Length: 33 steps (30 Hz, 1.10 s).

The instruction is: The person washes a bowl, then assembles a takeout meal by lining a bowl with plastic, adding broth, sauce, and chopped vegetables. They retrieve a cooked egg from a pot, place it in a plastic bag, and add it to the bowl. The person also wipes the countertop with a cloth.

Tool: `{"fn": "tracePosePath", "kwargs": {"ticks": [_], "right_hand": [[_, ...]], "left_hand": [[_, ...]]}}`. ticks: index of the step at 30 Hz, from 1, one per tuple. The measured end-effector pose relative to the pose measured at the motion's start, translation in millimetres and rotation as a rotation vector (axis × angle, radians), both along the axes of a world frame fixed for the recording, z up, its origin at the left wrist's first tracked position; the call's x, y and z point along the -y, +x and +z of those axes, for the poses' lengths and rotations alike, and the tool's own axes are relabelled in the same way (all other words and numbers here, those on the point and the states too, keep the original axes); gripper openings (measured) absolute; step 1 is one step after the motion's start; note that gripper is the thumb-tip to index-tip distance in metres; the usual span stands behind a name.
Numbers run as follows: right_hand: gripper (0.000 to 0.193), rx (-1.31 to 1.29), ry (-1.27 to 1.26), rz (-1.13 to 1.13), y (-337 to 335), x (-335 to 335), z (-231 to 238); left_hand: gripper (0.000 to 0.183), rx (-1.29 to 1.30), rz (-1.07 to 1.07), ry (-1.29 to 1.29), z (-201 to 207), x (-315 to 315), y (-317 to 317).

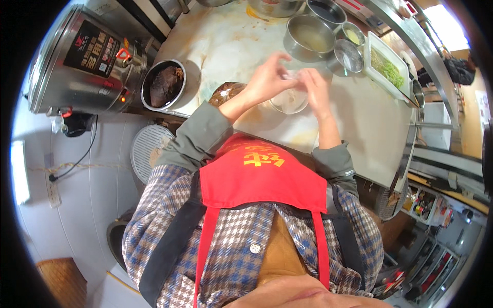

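My left hand point(268, 81) and my right hand point(316, 92) meet over the worktop, fingers bent and closed around a small whitish, slightly see-through thing point(291, 75). Its kind is too blurred to tell. Just below them rests a round pale bowl point(289, 102), partly covered by my hands; what lies in it is unclear. A brown, shiny round thing point(226, 92) sits beside my left wrist, partly behind the forearm. Beyond my hands stands a metal pot of cloudy liquid point(309, 37).
At the left, a metal bowl point(163, 84) with a dark brown lump stands beside a large steel boiler point(87, 61). Far right are a small metal container point(349, 55) and a white tray of chopped greens point(387, 69). A metal shelf rail point(429, 46) overhangs the right side.
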State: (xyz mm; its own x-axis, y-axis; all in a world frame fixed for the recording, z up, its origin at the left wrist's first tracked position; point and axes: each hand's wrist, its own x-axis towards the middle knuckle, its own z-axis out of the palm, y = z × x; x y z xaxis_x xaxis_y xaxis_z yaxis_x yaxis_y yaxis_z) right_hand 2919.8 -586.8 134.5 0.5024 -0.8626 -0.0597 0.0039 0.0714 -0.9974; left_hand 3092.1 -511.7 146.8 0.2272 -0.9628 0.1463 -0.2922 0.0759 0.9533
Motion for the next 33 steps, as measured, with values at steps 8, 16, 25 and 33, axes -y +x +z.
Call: {"fn": "tracePosePath", "kwargs": {"ticks": [8,16,25,33], "right_hand": [[0.045,0.152,-0.087,0.206,1.7,-8.8,110.6],[0.045,0.663,0.633,0.014,-45.7,58.4,73.0],[0.023,0.238,-0.080,0.241,-62.9,-10.7,-19.4],[0.034,-0.507,-1.071,0.485,31.5,-20.3,19.7]], "left_hand": [[0.070,-0.213,-0.814,-0.293,36.1,42.0,16.7],[0.020,-0.197,-0.852,0.340,-16.5,60.1,13.1],[0.017,0.460,-0.235,-0.135,41.8,44.2,68.3],[0.016,0.018,-0.319,-0.199,33.9,-16.4,87.8]]}}
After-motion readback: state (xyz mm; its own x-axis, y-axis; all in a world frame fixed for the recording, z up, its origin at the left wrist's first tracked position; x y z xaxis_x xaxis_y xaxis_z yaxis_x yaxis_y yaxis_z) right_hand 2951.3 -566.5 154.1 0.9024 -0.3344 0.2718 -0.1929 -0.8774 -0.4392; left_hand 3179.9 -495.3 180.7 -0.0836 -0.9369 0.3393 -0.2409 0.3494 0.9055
